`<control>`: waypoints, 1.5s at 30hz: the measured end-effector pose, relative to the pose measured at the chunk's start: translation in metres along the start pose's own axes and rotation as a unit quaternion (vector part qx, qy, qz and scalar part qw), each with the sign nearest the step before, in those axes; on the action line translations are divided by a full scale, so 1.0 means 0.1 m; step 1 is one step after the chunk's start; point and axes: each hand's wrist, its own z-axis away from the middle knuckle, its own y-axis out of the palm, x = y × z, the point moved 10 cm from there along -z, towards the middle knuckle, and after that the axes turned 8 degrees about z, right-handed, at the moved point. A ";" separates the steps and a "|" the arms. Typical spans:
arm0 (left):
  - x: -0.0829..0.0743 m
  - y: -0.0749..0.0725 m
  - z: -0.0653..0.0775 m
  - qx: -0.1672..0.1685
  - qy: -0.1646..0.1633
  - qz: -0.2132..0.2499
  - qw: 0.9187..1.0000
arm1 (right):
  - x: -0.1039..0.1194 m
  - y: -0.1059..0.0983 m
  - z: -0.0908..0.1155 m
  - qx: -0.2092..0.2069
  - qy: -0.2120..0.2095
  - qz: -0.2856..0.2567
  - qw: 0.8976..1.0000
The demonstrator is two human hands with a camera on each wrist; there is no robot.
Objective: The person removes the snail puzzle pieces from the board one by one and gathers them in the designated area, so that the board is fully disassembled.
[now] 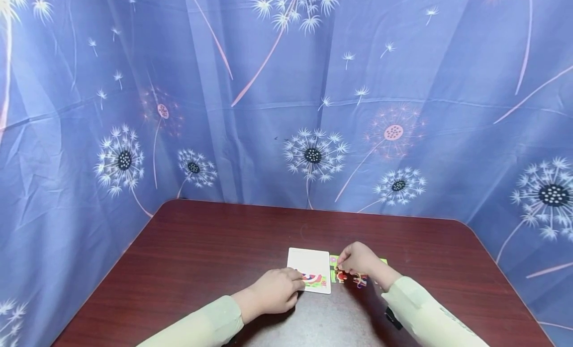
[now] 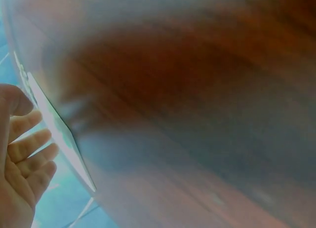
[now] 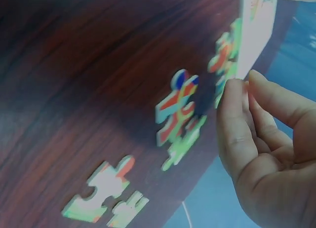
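Note:
A white puzzle tray (image 1: 309, 261) lies on the table, with a few colourful joined pieces (image 1: 314, 279) along its near edge. Over the tray's left side rests my left hand (image 1: 275, 290), its fingers loosely bent; in the left wrist view these fingers (image 2: 34, 154) are beside the tray's edge (image 2: 64, 134). My right hand (image 1: 360, 260) is just right of the tray, thumb and index tips brought together over the loose pieces. They seem to pinch a puzzle piece, mostly hidden by the fingertips. Below them lies a red, blue and yellow piece (image 3: 177, 107).
More loose pieces lie right of the tray, among them a pale green one with an orange knob (image 3: 101, 191) and a smaller green one (image 3: 128, 208). The dark red wooden table (image 1: 215, 237) stands against a blue dandelion-print curtain (image 1: 250, 153).

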 end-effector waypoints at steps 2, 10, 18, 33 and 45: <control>-0.05 0.00 -0.01 0.002 0.007 -0.003 1.000 | 0.04 -0.01 0.02 -0.004 -0.015 -0.026 1.000; -0.11 0.05 -0.06 0.029 -0.008 -0.008 1.000 | 0.14 0.11 0.07 -0.007 -0.074 -0.122 0.990; -0.12 0.12 -0.07 0.028 -0.006 -0.011 1.000 | 0.21 0.20 0.10 -0.014 -0.086 -0.150 0.985; -0.13 0.11 -0.08 0.039 -0.019 0.023 0.999 | 0.43 0.28 0.07 0.007 -0.134 -0.010 0.991; -0.11 0.11 -0.09 0.052 -0.038 0.036 0.997 | 0.33 0.36 -0.08 0.039 -0.028 -0.023 0.999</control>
